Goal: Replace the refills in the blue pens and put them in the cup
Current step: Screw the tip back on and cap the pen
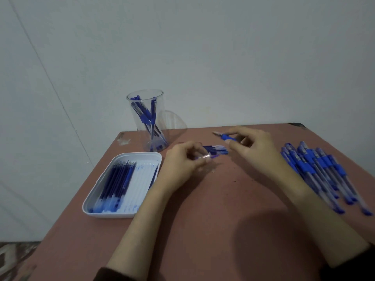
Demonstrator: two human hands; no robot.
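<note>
A clear plastic cup (pixel 149 120) stands at the table's far left with several blue pens inside. My left hand (pixel 182 165) pinches a clear pen barrel whose blurred end pokes out toward the right. My right hand (pixel 253 147) grips the blue tip section of a pen (pixel 225 136), its point aimed left. Between the hands, a few loose refills (pixel 216 150) lie on the table. A white tray (pixel 101 189) to the left holds several dark blue refills. A pile of blue pens (pixel 322 175) lies to the right.
The reddish-brown table (pixel 223 209) ends at a wall behind and drops off on the left, where patterned floor shows. A clear lid (pixel 172 122) leans behind the cup.
</note>
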